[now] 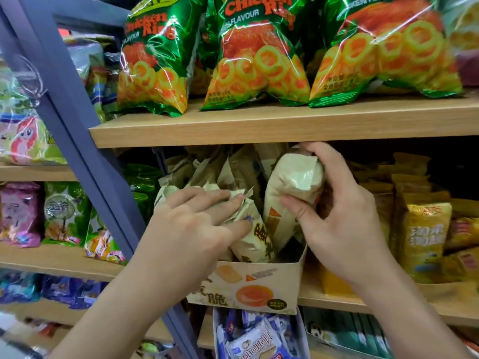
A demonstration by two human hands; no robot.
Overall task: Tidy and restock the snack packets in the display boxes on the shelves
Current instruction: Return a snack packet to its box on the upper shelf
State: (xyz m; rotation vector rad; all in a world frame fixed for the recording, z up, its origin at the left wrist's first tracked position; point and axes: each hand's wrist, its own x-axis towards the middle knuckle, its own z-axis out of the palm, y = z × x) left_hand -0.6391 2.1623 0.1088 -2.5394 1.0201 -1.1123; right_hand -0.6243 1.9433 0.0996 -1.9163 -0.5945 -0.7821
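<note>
A cream cardboard display box (259,286) with egg pictures stands at the front edge of the middle shelf, stuffed with several beige snack packets (207,174). My right hand (344,216) grips one beige packet (293,182) upright at the box's right side, thumb in front and fingers curled over its top just under the upper shelf. My left hand (197,229) lies flat on the packets at the box's left half, fingers spread and pressing on a crumpled packet (254,237).
Green chicken-ring bags (259,53) line the wooden upper shelf (259,125). Yellow snack packets (422,237) stand right of the box. A blue-grey slanted frame post (77,141) runs along the left. A box of blue-and-white packets (254,338) sits below.
</note>
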